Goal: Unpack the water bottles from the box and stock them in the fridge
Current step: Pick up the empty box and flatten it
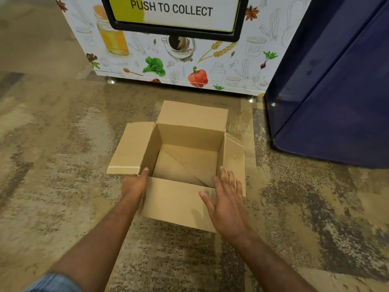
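Left hand (134, 186) at box (179, 201) corner, right hand (226, 199) splayed

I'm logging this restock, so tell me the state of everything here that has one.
Cardboard box: upright on the floor, open, empty.
Box flaps: all folded open.
Collect hatch: closed.
Blue appliance: door state unclear.
Left hand: touches the box's near left corner, fingers hidden.
Right hand: open, fingers spread, holding nothing.
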